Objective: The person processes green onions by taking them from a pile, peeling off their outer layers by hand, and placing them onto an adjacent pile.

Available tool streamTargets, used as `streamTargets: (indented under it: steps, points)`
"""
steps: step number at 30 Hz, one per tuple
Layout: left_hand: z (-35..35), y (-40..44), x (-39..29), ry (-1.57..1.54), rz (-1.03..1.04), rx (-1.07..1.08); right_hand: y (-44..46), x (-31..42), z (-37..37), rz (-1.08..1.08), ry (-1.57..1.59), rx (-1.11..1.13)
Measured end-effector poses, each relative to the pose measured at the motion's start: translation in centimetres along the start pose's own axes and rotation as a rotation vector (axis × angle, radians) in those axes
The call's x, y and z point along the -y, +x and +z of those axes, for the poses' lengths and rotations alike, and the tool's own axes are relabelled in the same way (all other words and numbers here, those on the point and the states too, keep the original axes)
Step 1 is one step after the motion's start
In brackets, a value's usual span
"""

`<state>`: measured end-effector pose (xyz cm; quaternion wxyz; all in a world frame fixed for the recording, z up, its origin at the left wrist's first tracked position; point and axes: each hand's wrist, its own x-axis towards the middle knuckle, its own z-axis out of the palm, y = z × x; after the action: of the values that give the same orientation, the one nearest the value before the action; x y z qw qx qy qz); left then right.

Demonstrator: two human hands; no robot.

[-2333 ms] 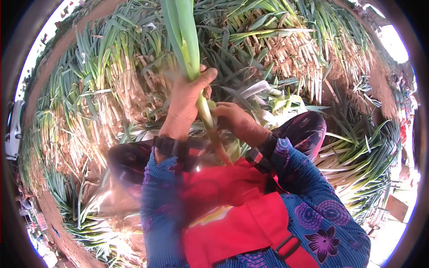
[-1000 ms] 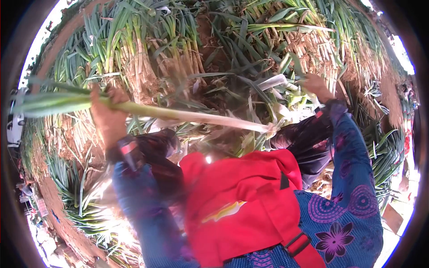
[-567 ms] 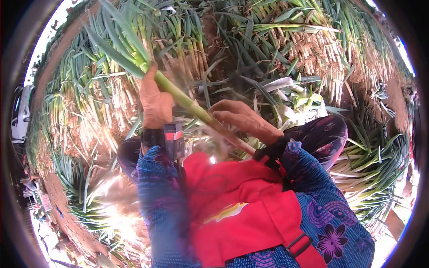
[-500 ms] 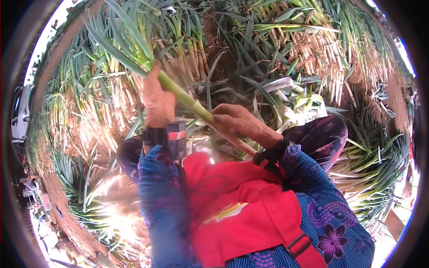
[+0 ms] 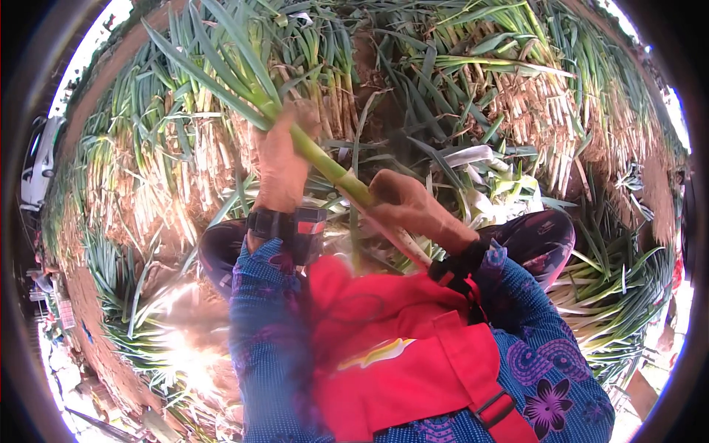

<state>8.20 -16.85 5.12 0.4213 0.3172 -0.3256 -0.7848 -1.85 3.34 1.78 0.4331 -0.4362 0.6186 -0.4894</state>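
A long green onion [image 5: 319, 158] lies slantwise across the front of me, its green leaves up to the left and its pale stem running down toward my red apron [image 5: 399, 347]. My left hand [image 5: 284, 159] is wrapped round it just below where the leaves fan out; its fingers are somewhat blurred. Lower down, my right hand [image 5: 413, 203] is closed at the stem, thumb and fingers pressed against its side. The stem's lower end reaches close to my right wrist.
Rows of stacked green onions [image 5: 185, 148] stand at the left, with another heap [image 5: 524, 103] at the upper right. Peeled onions [image 5: 605, 295] lie by my right knee, and more [image 5: 162, 362] at the lower left. Loose leaves [image 5: 480, 170] litter the ground ahead.
Both hands and the green onion have shifted slightly right and down in view. The right hand's fingers have bent more beside the stem. The left hand keeps its hold.
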Motion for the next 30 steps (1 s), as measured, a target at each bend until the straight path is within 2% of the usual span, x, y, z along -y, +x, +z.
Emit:
streamTargets:
  steps: [3,4,7,9,10,11,13,16,17,18,20,21,23,25,27,29,30]
  points:
    - [0.0,0.3,0.2,0.038,0.021,-0.039,-1.2,1.4,1.5,-0.100,-0.297,-0.121]
    - [0.0,0.2,0.2,0.027,0.012,-0.064,-1.6,1.5,1.9,-0.238,-0.381,-0.163]
    - [-0.2,0.5,-0.1,0.017,-0.002,-0.175,-2.0,1.7,1.8,-0.470,-0.419,-0.157]
    - [-1.3,1.9,-0.5,0.033,-0.001,-0.298,-2.2,1.5,0.8,-0.394,-0.153,-0.227]
    - [-2.0,2.4,-0.8,0.059,0.030,-0.283,-2.2,1.3,0.0,-0.096,0.235,-0.224]
    - [-2.6,3.0,-1.1,0.084,0.061,-0.264,-2.0,1.3,-0.9,-0.064,0.495,-0.232]
    - [-4.0,4.8,-1.8,0.053,0.095,-0.306,-1.0,-0.2,-2.2,-0.010,0.895,-0.405]
    - [-6.1,5.7,-3.6,0.037,0.110,-0.272,-0.2,-4.0,-5.8,-0.028,1.187,-0.568]
    - [-7.1,6.5,-3.9,0.001,0.120,-0.285,0.0,-6.0,-7.5,-0.061,1.303,-0.539]
    - [-7.2,6.7,-4.7,0.085,0.143,-0.379,-0.2,-7.1,-8.9,-0.048,1.359,-0.574]
    - [-9.9,7.7,-5.8,-0.004,0.146,-0.294,-1.0,-8.4,-11.7,-0.001,1.453,-0.656]
    - [-11.4,8.1,-6.5,0.013,0.168,-0.246,-1.7,-8.4,-12.9,-0.005,1.374,-0.755]
    - [-12.7,8.4,-8.2,-0.063,0.179,-0.321,-3.4,-10.2,-16.9,-0.015,1.290,-0.770]
    - [-16.1,9.6,-9.8,-0.021,0.181,-0.277,-5.9,-11.5,-22.0,-0.007,1.141,-0.856]
    - [-18.5,10.1,-10.9,0.000,0.195,-0.306,-8.5,-10.3,-25.6,-0.046,1.156,-0.953]
    - [-20.5,10.3,-11.4,0.020,0.206,-0.357,-10.9,-11.8,-30.3,-0.121,1.163,-0.943]
    - [-21.4,10.3,-11.7,0.027,0.208,-0.382,-11.8,-12.2,-32.7,-0.104,1.029,-1.043]
